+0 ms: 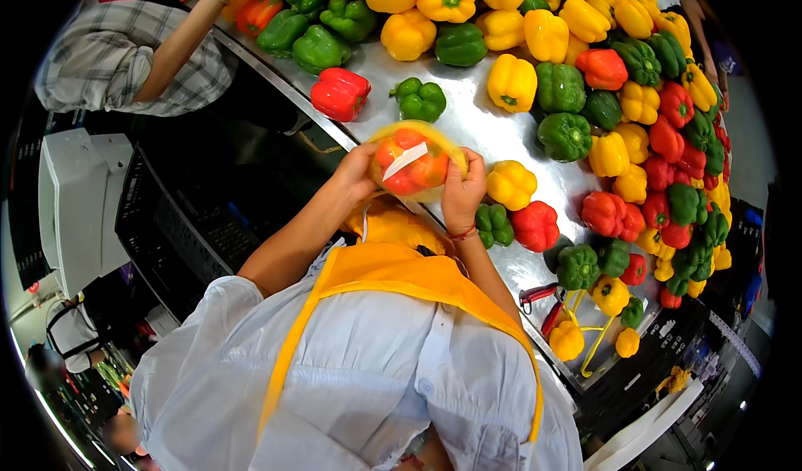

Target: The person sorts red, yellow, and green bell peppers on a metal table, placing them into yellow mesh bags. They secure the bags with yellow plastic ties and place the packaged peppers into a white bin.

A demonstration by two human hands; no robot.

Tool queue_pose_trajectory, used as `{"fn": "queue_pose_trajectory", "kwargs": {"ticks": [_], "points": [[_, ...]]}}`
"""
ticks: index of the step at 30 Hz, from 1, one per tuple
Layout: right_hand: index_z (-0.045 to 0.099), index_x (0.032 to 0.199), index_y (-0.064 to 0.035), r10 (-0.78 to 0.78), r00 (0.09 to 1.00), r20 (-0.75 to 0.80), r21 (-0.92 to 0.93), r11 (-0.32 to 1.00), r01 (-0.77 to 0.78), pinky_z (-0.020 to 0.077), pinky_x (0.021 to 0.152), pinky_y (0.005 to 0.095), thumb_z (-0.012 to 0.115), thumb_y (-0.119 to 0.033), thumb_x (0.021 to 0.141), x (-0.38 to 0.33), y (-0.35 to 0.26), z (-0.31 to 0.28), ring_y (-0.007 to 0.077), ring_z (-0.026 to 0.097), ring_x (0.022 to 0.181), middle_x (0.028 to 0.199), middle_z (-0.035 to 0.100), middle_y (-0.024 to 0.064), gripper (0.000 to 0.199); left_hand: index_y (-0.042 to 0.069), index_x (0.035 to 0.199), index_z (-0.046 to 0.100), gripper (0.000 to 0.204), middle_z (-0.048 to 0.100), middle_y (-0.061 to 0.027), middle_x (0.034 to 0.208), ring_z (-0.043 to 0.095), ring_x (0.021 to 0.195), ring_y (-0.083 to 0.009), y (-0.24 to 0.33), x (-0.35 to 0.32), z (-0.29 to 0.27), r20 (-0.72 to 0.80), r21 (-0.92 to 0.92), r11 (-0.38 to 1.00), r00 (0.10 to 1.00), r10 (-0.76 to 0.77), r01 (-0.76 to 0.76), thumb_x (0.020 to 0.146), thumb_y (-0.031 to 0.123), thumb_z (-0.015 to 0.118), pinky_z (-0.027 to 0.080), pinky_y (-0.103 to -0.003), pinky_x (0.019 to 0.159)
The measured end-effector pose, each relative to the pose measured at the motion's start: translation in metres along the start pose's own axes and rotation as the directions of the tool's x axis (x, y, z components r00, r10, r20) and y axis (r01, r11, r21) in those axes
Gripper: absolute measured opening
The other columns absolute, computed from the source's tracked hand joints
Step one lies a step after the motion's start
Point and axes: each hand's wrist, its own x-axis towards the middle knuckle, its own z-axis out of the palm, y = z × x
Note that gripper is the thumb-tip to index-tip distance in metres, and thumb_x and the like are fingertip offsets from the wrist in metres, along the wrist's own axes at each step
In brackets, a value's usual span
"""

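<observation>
Left hand [355, 174] and right hand [462, 188]: each grip closed around netted bag of orange peppers [411, 163], raised over steel desk [489, 132]. Loose yellow pepper [510, 184] just beside.

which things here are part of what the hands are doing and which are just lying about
In hand:
- yellow mesh net bag of orange-red bell peppers
- white paper label strip on it
- left hand, right hand

Lying about:
- loose red, yellow and green bell peppers
- shiny steel table
- red-handled tool
- black plastic crate

Brushed steel table [493, 132], glossy smooth peppers [511, 82], yellow mesh bag [411, 168], cloth apron [393, 266]
</observation>
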Motion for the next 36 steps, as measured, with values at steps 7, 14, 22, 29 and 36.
{"fn": "queue_pose_trajectory", "kwargs": {"ticks": [7,14,22,29,36], "points": [[0.053,0.087,0.0016,0.359,0.933,0.022,-0.002,0.933,-0.359,0.0387,0.054,0.0216,0.049,-0.014,0.084,0.000,0.031,-0.006,0.0064,0.045,0.061,0.070,0.052,-0.0004,0.017,0.002,0.095,0.048,0.014,0.056,-0.0126,0.094,0.058,0.081,-0.0214,-0.017,0.018,-0.012,-0.096,0.181,0.964,0.972,0.215,-0.195,0.082,0.007,0.047,0.049,-0.035,0.073],[0.053,0.084,0.0002,0.478,0.876,0.071,0.183,0.857,-0.482,0.0360,0.042,0.0222,0.047,-0.016,0.085,0.007,0.033,-0.010,0.0071,0.043,0.047,0.060,0.050,0.0008,0.017,0.003,0.087,0.048,0.011,0.058,-0.0094,0.083,0.058,0.072,-0.0171,-0.019,0.030,-0.011,-0.100,0.273,0.945,0.972,0.214,-0.180,0.078,0.006,0.054,0.050,-0.030,0.065],[0.050,0.066,-0.0030,0.649,0.754,0.097,0.173,0.735,-0.655,0.0346,0.039,0.0242,0.045,-0.023,0.087,0.010,0.051,-0.016,0.0105,0.042,0.042,0.054,0.046,0.0013,0.029,0.000,0.094,0.057,0.025,0.059,-0.0083,0.087,0.057,0.072,-0.0150,-0.019,0.025,0.005,-0.114,0.405,0.905,0.975,0.190,-0.129,0.077,0.017,0.059,0.048,-0.028,0.064],[0.048,0.063,-0.0051,0.592,0.798,0.116,0.264,0.756,-0.599,0.0322,0.039,0.0246,0.044,-0.027,0.087,0.009,0.040,-0.014,0.0101,0.040,0.042,0.052,0.043,0.0010,0.033,0.000,0.095,0.057,0.027,0.059,-0.0084,0.089,0.058,0.074,-0.0155,-0.017,0.013,0.020,-0.121,0.349,0.930,0.979,0.163,-0.112,0.076,0.018,0.060,0.048,-0.028,0.067],[0.044,0.063,-0.0058,0.516,0.812,0.274,0.378,0.718,-0.584,0.0292,0.039,0.0240,0.044,-0.024,0.087,0.077,-0.031,0.016,0.0090,0.036,0.041,0.051,0.041,0.0002,0.030,0.003,0.109,0.047,0.032,0.055,-0.0120,0.105,0.056,0.093,-0.0227,0.060,0.031,0.055,0.371,0.257,0.881,0.882,0.289,-0.397,0.085,0.023,0.048,0.047,-0.037,0.081]]}}
